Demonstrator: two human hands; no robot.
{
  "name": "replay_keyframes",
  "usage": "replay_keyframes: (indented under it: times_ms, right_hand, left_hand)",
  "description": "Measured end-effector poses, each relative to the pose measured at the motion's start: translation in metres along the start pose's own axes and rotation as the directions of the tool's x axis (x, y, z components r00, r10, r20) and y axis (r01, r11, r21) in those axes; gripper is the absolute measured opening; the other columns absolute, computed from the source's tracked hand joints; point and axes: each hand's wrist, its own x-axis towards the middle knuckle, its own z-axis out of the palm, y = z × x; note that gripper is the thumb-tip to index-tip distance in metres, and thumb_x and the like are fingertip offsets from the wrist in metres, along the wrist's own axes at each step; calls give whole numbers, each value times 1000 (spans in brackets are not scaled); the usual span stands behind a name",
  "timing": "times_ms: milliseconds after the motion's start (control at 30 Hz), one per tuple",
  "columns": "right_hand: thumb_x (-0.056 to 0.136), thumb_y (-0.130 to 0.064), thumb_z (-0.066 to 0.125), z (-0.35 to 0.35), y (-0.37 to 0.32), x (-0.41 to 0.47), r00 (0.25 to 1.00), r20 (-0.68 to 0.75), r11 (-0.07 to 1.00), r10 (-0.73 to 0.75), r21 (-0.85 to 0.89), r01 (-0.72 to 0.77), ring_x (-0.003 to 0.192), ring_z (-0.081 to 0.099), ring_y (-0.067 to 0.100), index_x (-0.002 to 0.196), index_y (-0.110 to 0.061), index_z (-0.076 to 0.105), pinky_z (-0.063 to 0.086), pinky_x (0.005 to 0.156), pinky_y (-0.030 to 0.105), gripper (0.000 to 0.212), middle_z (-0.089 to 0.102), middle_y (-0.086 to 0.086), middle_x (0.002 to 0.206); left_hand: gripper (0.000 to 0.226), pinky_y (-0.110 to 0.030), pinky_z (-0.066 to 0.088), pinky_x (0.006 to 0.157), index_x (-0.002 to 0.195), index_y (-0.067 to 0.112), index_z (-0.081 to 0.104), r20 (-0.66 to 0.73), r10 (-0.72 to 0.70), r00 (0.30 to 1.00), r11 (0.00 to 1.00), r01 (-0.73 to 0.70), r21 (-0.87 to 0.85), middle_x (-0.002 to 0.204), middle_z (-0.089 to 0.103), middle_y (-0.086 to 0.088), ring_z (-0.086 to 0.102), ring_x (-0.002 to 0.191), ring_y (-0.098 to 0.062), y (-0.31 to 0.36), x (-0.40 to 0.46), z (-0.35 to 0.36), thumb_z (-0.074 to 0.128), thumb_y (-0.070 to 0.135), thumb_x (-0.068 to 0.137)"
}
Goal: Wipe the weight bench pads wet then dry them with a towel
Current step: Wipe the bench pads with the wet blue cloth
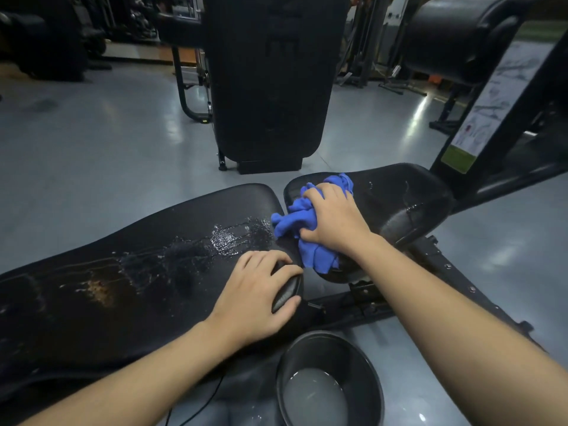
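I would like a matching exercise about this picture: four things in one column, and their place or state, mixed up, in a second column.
Column one:
1. cloth
2. basin
3. left hand
4. long pad

Column two:
a. streaked with water
b. holds cloudy water
c. bunched under the right hand
d. grips the long pad's edge

Pairs: 1-c, 2-b, 3-d, 4-a

A glossy grey floor (92, 142) spreads through the room, streaked with pale reflections of overhead light. At far centre a tall black upright pad (270, 81) stands on a dark base. At far left, dim black machines (46, 41) crowd in shadow. At far right, a thick black roller pad (455, 35) sits above a slanted frame bearing an instruction placard (498, 96).
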Motion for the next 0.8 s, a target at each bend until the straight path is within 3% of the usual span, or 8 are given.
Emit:
replay_keyframes:
  times_ms: [300,533,633,800]
  right_hand:
    - [60,-57,53,-15,-3,-79,991,-128,998,23,-55,-31,127,42,32,119,-19,52,35,106,57,70,47,11,131]
    - [64,-55,60,-22,21,-94,977,-204,998,63,-4,-66,129,43,30,120,-20,54,39,103,52,66,48,9,133]
    - [66,-51,64,-35,45,-90,965,-220,990,139,29,-136,129,40,28,121,-18,54,31,113,49,65,47,9,134]
    - [71,-36,78,-56,116,-84,925,-232,953,301,107,-283,135,34,30,128,-21,51,26,116,43,65,36,8,146]
  left_hand:
    - [40,-38,36,103,120,28,64,2,-21,1000,1000,21,13,120,57,5,55,111,-21,1,-1,1,59,48,86]
    - [39,-37,37,101,119,27,64,-30,-8,1000,1000,9,27,117,57,6,56,109,-20,2,-2,3,59,47,86]
    - [38,-36,36,101,119,28,65,-40,-5,999,999,6,33,118,57,7,56,109,-19,2,-1,4,58,47,87]
    - [37,-35,36,100,119,28,65,-51,4,999,1000,-3,24,117,56,8,55,107,-18,0,0,7,58,46,87]
